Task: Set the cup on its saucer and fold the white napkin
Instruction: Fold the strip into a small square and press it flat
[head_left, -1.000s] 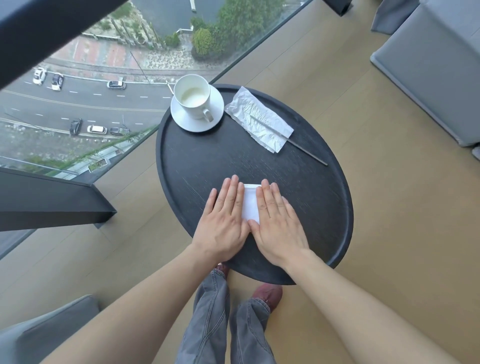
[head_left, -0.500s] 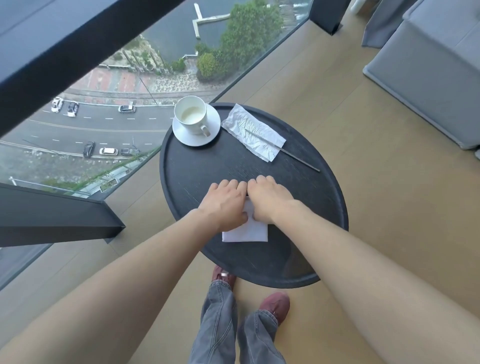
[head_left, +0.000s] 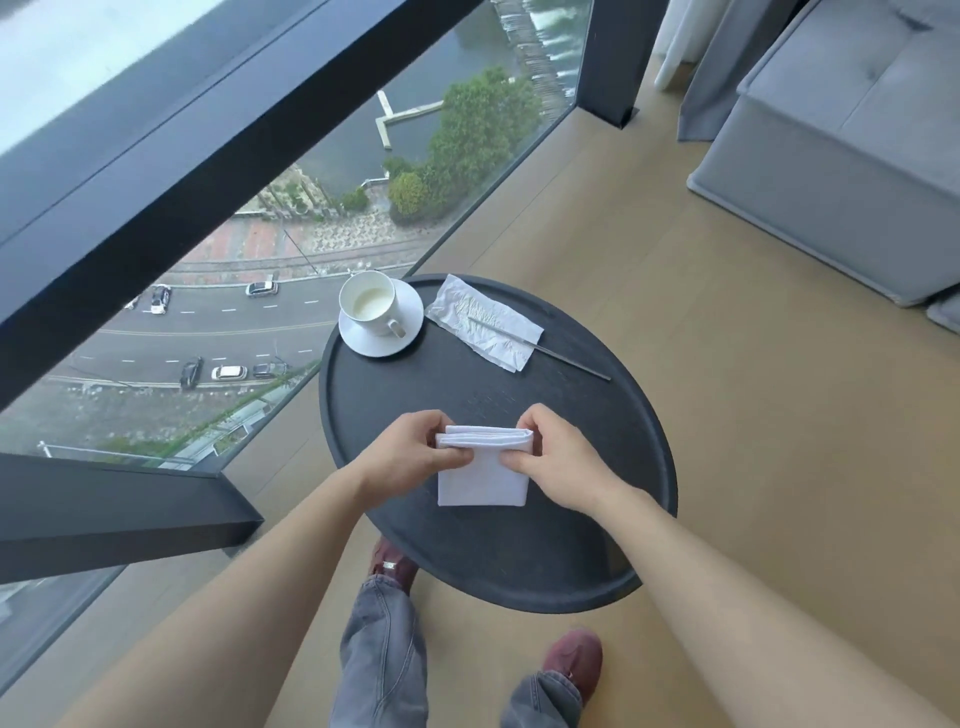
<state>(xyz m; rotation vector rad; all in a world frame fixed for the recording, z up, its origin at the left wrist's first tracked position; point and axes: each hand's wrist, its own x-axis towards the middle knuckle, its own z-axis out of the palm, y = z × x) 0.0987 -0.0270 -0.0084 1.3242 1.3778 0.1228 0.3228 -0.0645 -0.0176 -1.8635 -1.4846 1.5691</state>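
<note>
The left hand (head_left: 410, 452) and right hand (head_left: 558, 460) each pinch one side of the white napkin (head_left: 483, 478), thumb and fingers closed on its far, folded-over edge, which is lifted slightly so its layers show as a thick band. The near part of the napkin lies flat as a neat square on the dark round tabletop (head_left: 519, 551), toward its near-middle. Both forearms reach in from the bottom of the view, bare to the wrist.

Farther back on the tabletop, at its left rear edge, the white cup (head_left: 370, 304) stands upright on its saucer (head_left: 402, 332), pale liquid inside and the handle pointing toward the person. Just right of the saucer lies a crumpled white wrapper (head_left: 485, 330) with a thin dark stick (head_left: 571, 358) resting across it and running off to the right
</note>
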